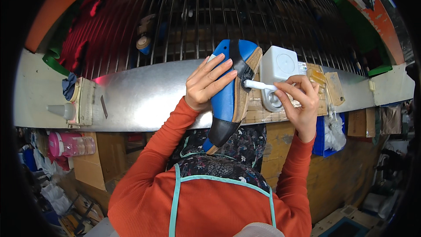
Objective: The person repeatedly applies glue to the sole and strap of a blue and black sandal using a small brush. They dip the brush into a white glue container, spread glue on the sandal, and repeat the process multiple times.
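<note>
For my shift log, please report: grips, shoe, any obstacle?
Left grip holding blue and black shoe with brown side. Right grip pinching slim white applicator, dark tip at shoe. White boxy container close by, not covering shoe.

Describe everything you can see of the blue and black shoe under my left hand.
This blue and black shoe looks leathery, with a black band nearer its upper end, another black section near its lower end, and a tan, cork-like sole. It is tilted on its side, sole facing right, lower end past the silver metal bench's near edge. The bare left hand holds it; a white-handled brush touches it beside the band.
</note>
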A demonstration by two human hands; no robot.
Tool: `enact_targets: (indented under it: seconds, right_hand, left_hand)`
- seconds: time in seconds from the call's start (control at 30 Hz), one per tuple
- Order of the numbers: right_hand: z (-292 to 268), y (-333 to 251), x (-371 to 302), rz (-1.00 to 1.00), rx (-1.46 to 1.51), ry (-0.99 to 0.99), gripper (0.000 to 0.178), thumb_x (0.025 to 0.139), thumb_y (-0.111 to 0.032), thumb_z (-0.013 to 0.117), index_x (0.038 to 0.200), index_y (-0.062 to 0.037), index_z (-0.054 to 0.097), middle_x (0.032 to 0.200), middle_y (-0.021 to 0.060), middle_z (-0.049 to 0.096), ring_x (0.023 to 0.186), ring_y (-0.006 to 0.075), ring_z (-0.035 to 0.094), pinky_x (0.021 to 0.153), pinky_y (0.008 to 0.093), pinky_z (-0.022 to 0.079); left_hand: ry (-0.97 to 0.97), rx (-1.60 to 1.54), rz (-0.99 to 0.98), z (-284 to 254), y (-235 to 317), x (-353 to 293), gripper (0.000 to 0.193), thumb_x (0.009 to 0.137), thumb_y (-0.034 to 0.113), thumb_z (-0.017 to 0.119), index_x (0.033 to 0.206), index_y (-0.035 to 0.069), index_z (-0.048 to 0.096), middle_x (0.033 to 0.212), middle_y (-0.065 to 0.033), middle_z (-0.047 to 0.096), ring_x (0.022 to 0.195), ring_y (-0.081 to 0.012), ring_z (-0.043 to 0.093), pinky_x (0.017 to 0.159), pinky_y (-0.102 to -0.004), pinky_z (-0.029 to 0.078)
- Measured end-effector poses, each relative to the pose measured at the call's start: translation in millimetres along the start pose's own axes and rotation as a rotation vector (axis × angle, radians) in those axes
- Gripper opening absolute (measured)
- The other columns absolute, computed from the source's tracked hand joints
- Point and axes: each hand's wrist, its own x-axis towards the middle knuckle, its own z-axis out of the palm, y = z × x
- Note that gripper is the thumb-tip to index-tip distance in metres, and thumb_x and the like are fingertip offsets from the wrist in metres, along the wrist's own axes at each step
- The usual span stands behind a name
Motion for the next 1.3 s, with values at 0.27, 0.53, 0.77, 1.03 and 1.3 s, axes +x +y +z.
enact_targets:
  seconds: [0.27, 0.53, 0.77, 1.03, 1.3]
  right_hand:
    - [17, 12, 12, 0.227, 0.508, 0.139, 0.015, 0.078, -0.012, 0.078, 0.092, -0.0083, 0.077, 0.085, 0.0011, 0.062, 0.062, 0.0106, 0.047, 0.063, 0.0276, 0.035]
    - [30, 11, 4, 0.125, 0.666, 0.109, 0.017, 0.08, -0.006, 0.076, 0.096, -0.0033, 0.076, 0.089, 0.0053, 0.063, 0.072, 0.01, 0.056, 0.058, 0.0218, 0.042]
    - [50, -1, -8, 0.286, 0.655, 0.216, 0.013, 0.082, -0.004, 0.073, 0.095, -0.0007, 0.075, 0.09, 0.007, 0.061, 0.074, 0.0114, 0.057, 0.061, 0.0226, 0.044]
    - [53, -28, -44, 0.488, 0.76, 0.119, 0.014, 0.082, -0.005, 0.073, 0.095, -0.0006, 0.075, 0.088, 0.0054, 0.061, 0.075, 0.011, 0.055, 0.063, 0.0251, 0.044]
    - [62, -50, -41, 0.46, 0.252, 0.232, 0.017, 0.08, -0.013, 0.077, 0.097, -0.012, 0.077, 0.087, -0.0009, 0.061, 0.064, 0.0127, 0.045, 0.073, 0.0285, 0.03]
  left_hand:
    - [0.182, -0.132, -0.07, 12, 5, 3, 0.039, 0.074, 0.016, 0.077, 0.112, 0.008, 0.071, 0.121, -0.0154, 0.067, 0.116, -0.0343, 0.062, 0.098, -0.0456, 0.049]
    - [0.365, -0.166, -0.118, 26, 8, 8, 0.033, 0.079, 0.009, 0.073, 0.11, 0.0, 0.068, 0.118, -0.0231, 0.066, 0.113, -0.0403, 0.063, 0.096, -0.0466, 0.051]
    - [0.447, -0.102, -0.112, 32, 2, 7, 0.032, 0.079, 0.008, 0.073, 0.109, 0.0, 0.068, 0.118, -0.023, 0.066, 0.114, -0.0409, 0.062, 0.095, -0.0471, 0.052]
    - [0.26, 0.081, -0.017, 15, -16, -7, 0.032, 0.077, 0.009, 0.074, 0.109, 0.008, 0.07, 0.119, -0.0178, 0.067, 0.115, -0.0382, 0.062, 0.099, -0.0485, 0.049]
    - [0.168, 0.107, -0.027, 9, -19, -16, 0.037, 0.073, 0.014, 0.077, 0.11, 0.013, 0.072, 0.12, -0.0145, 0.067, 0.118, -0.0361, 0.061, 0.1, -0.0509, 0.047]
